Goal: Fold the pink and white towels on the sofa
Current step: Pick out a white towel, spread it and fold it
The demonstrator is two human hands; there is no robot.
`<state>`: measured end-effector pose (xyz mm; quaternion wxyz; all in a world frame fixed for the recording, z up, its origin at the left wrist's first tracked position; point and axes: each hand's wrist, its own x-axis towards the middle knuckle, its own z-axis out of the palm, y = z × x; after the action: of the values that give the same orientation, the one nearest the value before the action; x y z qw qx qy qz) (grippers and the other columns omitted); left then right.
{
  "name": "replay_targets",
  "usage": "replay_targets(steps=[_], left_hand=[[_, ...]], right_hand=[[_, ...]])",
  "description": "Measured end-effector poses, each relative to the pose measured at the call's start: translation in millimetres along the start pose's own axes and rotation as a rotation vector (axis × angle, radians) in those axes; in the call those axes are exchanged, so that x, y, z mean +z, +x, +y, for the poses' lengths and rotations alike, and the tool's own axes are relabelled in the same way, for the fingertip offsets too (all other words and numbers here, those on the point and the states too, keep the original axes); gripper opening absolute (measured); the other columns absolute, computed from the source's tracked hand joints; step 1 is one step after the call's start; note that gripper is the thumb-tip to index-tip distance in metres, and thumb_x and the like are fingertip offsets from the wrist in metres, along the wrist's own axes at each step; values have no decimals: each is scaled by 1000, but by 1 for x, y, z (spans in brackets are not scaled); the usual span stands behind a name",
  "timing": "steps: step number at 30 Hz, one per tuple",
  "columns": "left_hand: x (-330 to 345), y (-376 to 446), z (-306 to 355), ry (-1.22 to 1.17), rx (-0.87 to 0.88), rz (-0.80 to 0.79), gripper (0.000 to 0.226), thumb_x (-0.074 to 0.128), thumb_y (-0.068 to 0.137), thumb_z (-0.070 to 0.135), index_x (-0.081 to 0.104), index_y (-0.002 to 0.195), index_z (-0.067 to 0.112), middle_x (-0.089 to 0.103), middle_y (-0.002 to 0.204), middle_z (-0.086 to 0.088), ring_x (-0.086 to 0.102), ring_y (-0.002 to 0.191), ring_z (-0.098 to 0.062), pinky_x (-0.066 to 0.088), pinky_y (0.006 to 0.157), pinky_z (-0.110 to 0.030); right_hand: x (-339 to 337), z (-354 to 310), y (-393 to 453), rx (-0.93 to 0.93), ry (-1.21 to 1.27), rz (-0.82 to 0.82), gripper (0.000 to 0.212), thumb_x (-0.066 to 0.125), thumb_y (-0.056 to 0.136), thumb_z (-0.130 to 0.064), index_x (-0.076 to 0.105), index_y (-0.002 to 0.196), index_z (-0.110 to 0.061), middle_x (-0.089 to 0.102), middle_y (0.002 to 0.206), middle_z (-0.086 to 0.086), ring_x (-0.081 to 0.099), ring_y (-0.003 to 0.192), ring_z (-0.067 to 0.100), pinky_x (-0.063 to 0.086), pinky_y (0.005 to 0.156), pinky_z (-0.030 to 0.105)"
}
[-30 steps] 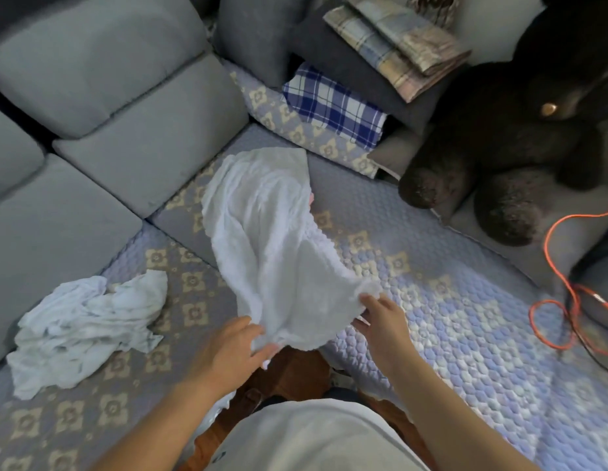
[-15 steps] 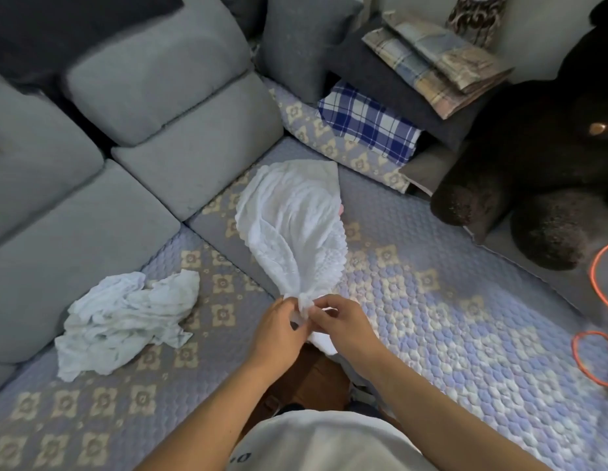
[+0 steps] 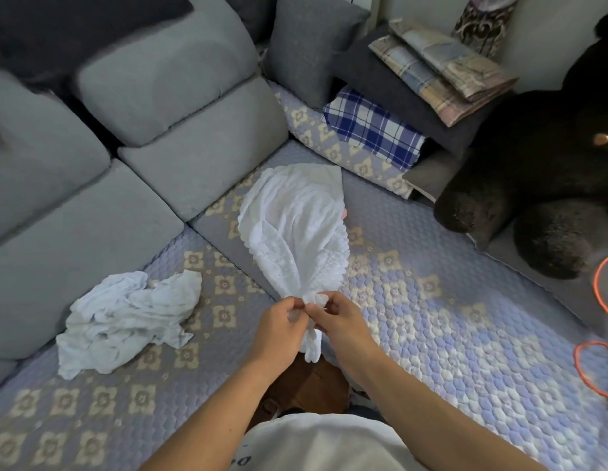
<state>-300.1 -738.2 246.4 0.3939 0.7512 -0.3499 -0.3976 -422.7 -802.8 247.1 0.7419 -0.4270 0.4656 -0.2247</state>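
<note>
Towel fabric, white (image 3: 292, 229) with a scalloped, textured edge, lies stretched along the quilted sofa cover (image 3: 432, 317), its long axis running from the person's hands away toward the corner of the sofa: the far end is spread wide and flat on the grey part of the seat, the near end is gathered to a narrow bunch, so the whole thing fans out away from the body. Both hands meet at that bunch. The left hand (image 3: 280, 322) has its fingers curled round the gathered cloth, and the right hand (image 3: 336, 321) pinches it just beside the left, thumb and fingers closed on the fabric; each grip is clamped on the white towel, and the two hands are touching or nearly so. A short tail of the towel hangs down below the hands, over the front edge of the seat. A small bit of pink (image 3: 343, 214) shows at the towel's right edge, mostly hidden under it, too little to say what it is. Well apart to the left, a second pale cloth (image 3: 126, 317) lies crumpled in a heap on the cover, near the grey back cushions (image 3: 194, 137). At the far corner folded plaid cloths (image 3: 442, 69) are stacked on a dark cushion, a blue checked cloth (image 3: 374, 127) below them, and a dark plush bear (image 3: 547, 171) sits to the right.
</note>
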Motion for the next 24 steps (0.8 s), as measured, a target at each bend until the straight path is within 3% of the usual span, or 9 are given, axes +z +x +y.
replay_targets(steps=[2,4,7,11,14,18,24], left_hand=[[-1,-3,2,11,22,-11,26,56,80,57,66,93,36,74,86,16,69,80,3,47,59,-10],[-2,-3,0,47,24,-9,15,63,86,49,62,94,36,70,90,21,67,83,6,46,60,-9],[-3,-2,-2,56,27,-2,21,61,92,55,61,90,34,69,91,21,66,83,5,46,61,-8],[-1,0,-5,52,56,-29,21,51,100,41,62,84,36,70,82,14,67,75,-1,46,58,-11],[-3,4,-10,-5,44,-16,25,50,98,29,64,79,33,66,74,11,59,66,-1,44,57,-13],[-9,8,-12,-17,24,-23,27,50,98,24,66,77,32,67,78,9,60,72,0,45,62,-10],[-10,6,-15,190,109,16,17,55,94,40,62,82,30,66,82,8,63,77,-4,47,61,-15]], right_hand=[[0,-1,1,9,47,2,29,77,85,-37,73,99,-12,76,99,16,73,99,32,55,98,51],[0,-4,0,38,132,-30,39,68,91,-42,72,101,-4,76,102,18,73,100,31,59,92,42],[-1,-7,-2,88,155,-60,45,58,100,-41,68,107,3,76,103,17,74,100,27,60,81,27],[0,-9,0,155,155,-32,39,66,98,-30,65,103,9,76,101,17,74,96,27,60,79,31],[-2,-10,1,191,165,-41,6,64,94,-6,63,95,0,70,94,20,73,90,30,61,83,37],[-6,-10,3,245,294,-71,21,49,87,14,62,93,-1,68,95,23,71,97,36,54,99,50],[-1,-1,1,194,414,-68,26,59,82,8,76,95,-6,72,111,23,72,103,33,60,84,38]])
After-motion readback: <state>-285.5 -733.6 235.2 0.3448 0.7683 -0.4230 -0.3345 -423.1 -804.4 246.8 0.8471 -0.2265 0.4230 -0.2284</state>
